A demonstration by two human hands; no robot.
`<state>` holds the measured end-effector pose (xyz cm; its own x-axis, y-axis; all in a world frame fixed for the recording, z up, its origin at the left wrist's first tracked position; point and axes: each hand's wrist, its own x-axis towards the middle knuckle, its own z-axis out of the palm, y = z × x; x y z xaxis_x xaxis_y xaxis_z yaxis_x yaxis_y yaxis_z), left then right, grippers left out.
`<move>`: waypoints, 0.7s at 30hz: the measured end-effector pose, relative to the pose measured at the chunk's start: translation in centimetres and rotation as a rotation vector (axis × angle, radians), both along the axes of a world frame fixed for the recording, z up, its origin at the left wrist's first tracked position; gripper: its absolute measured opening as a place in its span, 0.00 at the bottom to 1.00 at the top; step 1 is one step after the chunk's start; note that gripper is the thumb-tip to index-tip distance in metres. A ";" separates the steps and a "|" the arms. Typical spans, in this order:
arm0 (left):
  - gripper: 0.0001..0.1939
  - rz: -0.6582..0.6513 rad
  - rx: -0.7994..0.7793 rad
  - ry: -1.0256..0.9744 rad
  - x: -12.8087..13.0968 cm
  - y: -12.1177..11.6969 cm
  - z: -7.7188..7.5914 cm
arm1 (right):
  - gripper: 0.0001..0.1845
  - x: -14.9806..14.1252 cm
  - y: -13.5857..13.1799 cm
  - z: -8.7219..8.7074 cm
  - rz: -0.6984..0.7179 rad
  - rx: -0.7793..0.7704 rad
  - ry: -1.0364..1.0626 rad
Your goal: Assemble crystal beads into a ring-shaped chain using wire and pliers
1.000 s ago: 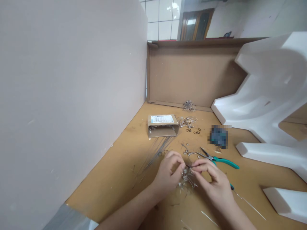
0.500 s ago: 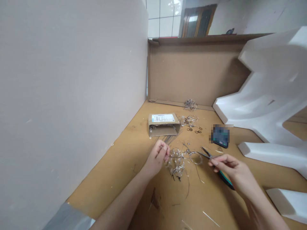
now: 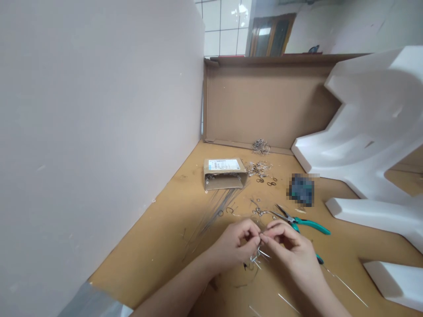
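My left hand [image 3: 241,242] and my right hand [image 3: 287,244] meet fingertip to fingertip low in the middle of the head view. Both are closed in a pinch on a piece of beaded wire [image 3: 256,256], whose clear beads and thin wire ends stick out below the fingers. The pinched spot itself is mostly hidden. Just beyond my right hand lie long-nose pliers [image 3: 310,223] with green handles, jaws pointing left. A second green-handled tool [image 3: 319,259] is partly covered by that hand. Small rings and bead bits [image 3: 260,211] are scattered past my fingertips.
A small cardboard box [image 3: 224,165], open towards me, stands beyond a bundle of straight wires [image 3: 218,211]. Beaded pieces [image 3: 259,168] lie beside it. Behind is a cardboard wall [image 3: 264,105]. White foam [image 3: 353,207] borders the right; a blurred dark phone [image 3: 301,190] lies nearby.
Half a second ago my hands were apart, with the beaded wire stretched from the left and my right hand over the pliers. Now they are together again, pinching the wire.
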<state>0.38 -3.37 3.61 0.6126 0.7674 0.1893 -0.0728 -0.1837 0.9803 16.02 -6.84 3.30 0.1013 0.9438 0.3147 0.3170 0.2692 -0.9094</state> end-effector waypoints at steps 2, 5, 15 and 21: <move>0.09 0.003 -0.096 -0.075 0.0 0.1 0.0 | 0.09 0.1 0.1 -0.3 0.020 -0.085 0.068; 0.11 0.027 -0.166 -0.151 0.1 0.2 0.0 | 0.09 0.1 -0.1 -0.4 0.028 -0.176 0.013; 0.12 0.052 -0.183 -0.265 0.7 -0.2 -0.7 | 0.10 0.2 -0.3 -0.7 0.014 -0.228 -0.064; 0.13 0.056 -0.195 -0.280 1.0 -0.5 -0.7 | 0.14 0.0 -0.4 -1.3 0.021 -0.316 0.095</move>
